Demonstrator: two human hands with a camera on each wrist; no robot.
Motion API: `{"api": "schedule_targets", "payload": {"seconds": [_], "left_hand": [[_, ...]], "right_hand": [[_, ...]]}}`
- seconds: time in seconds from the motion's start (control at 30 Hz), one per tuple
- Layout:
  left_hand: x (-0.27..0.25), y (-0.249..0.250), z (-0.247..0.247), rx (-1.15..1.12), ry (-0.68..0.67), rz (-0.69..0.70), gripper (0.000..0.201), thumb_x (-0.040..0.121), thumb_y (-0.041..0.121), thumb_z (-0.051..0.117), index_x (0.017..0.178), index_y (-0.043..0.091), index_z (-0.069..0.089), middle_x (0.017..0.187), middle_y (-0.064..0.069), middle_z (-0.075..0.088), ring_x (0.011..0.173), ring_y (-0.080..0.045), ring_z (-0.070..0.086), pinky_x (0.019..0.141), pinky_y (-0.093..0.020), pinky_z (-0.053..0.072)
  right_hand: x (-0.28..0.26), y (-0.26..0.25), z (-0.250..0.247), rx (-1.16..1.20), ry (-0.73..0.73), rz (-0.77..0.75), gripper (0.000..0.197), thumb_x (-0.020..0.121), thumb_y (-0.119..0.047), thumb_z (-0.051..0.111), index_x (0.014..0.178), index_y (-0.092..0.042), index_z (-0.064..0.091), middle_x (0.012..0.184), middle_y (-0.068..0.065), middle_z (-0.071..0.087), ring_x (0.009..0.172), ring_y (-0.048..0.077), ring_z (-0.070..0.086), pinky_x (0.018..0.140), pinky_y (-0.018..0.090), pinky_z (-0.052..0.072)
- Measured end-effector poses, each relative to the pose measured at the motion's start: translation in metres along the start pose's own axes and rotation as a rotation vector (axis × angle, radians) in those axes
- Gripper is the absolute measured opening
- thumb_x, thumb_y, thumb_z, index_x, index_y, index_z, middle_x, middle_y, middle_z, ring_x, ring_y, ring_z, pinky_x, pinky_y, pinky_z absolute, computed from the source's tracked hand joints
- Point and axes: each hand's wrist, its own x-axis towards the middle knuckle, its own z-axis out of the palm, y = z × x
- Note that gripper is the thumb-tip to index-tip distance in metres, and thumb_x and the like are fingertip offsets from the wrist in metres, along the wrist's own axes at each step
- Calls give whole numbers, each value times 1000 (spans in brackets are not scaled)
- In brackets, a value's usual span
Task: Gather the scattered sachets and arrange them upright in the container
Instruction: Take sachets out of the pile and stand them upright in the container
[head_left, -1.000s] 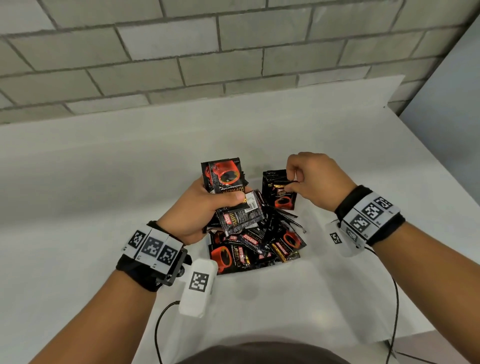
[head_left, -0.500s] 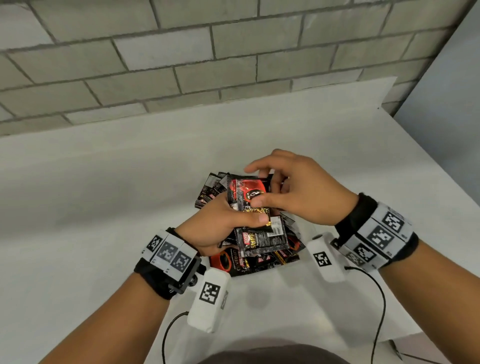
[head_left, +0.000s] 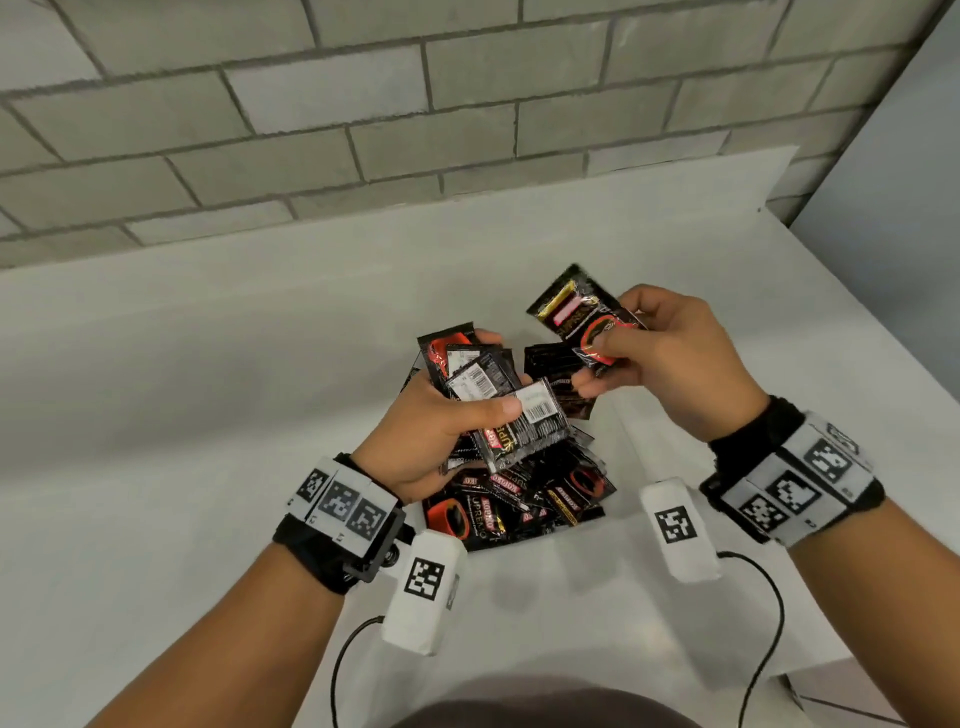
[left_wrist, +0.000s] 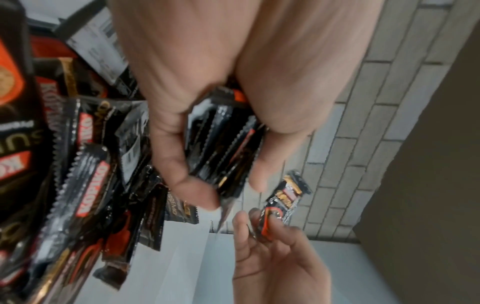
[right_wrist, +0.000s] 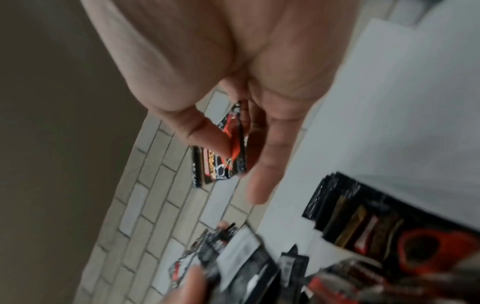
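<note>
My left hand (head_left: 431, 441) clamps a fanned stack of sachets (head_left: 498, 400) while my right hand (head_left: 670, 364) pinches one sachet (head_left: 576, 312); they look featherlight, floppy and slick, so I'd grip mid-body, not the crimped edges.

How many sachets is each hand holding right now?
Right hand: 1 sachet. Left hand: at least 3 in a fanned stack; more may be hidden behind them.

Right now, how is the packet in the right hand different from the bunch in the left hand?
The right hand pinches one sachet; the left hand grips a bunch of sachets. The single sachet shows its front with the red cup; the bunch shows backs with white barcode labels. The single one is held higher. Both are black, same kind.
</note>
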Motion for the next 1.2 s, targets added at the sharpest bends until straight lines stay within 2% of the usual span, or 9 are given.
{"api": "schedule_targets", "payload": {"seconds": [0.17, 0.33, 0.4, 0.47, 0.57, 0.7, 0.83, 1.0, 1.2], "left_hand": [[2, 0, 10, 8, 87, 120, 69, 79, -3, 73, 141, 4, 44, 132, -33, 59, 123, -45, 61, 98, -56, 54], [1, 1, 12, 82, 82, 119, 72, 75, -4, 77, 139, 6, 47, 130, -31, 61, 118, -42, 65, 89, -46, 59], [0, 1, 10, 116, 45, 95, 72, 74, -5, 77, 138, 6, 48, 126, -29, 63, 115, -38, 67, 87, -42, 59], [0, 2, 10, 151, 13, 81, 71, 75, -7, 78, 138, 7, 48, 117, -24, 65, 111, -32, 68, 87, -38, 58], [0, 2, 9, 158, 8, 74, 73, 75, -4, 82, 138, 7, 47, 119, -19, 66, 113, -33, 68, 91, -43, 58], [-1, 9, -6, 192, 106, 107, 66, 79, -8, 78, 137, 7, 50, 120, -23, 69, 112, -31, 69, 80, -30, 61], [-3, 12, -29, 137, 175, 115, 66, 73, 4, 81, 133, 13, 54, 126, -27, 66, 120, -42, 64, 103, -62, 50], [-5, 14, -33, 138, 176, 97, 66, 72, 1, 81, 131, 14, 55, 127, -33, 63, 120, -44, 64, 102, -66, 49], [-7, 11, -23, 173, 147, 81, 79, 64, 18, 88, 135, 11, 53, 130, -33, 60, 121, -46, 62, 103, -65, 49]], "right_hand": [[-14, 11, 9, -163, -140, 125, 16, 83, -2, 77, 91, 0, 63, 78, 19, 76, 65, 34, 71, 57, 39, 57], [-20, 24, 13, -405, -329, 113, 22, 76, -24, 86, 90, -10, 75, 82, 1, 78, 72, 14, 73, 69, 28, 55], [-20, 25, 12, -459, -291, 13, 22, 78, -30, 85, 91, -17, 73, 79, -6, 73, 66, 7, 65, 67, 21, 51], [-17, 24, 12, -423, -230, -82, 17, 82, -29, 81, 94, -22, 72, 76, 1, 67, 63, 7, 57, 63, 22, 47], [-9, 23, 8, -396, -230, -143, 11, 84, -21, 80, 92, -23, 72, 81, 5, 71, 65, 9, 59, 58, 18, 48], [6, 18, -17, -502, -42, -178, 8, 86, -11, 77, 88, -15, 70, 76, 0, 72, 57, 13, 64, 55, 25, 56], [14, 13, -42, -636, -58, -179, 13, 83, -7, 79, 84, -17, 71, 72, -2, 73, 59, 15, 70, 65, 28, 60], [20, 32, -28, -917, -147, -306, 20, 77, -10, 82, 74, -24, 67, 76, -12, 66, 65, 4, 61, 61, 9, 43], [33, 51, -10, -1145, -188, -378, 17, 78, -16, 75, 78, -23, 59, 81, -9, 56, 74, 19, 58, 66, 34, 50]]}}
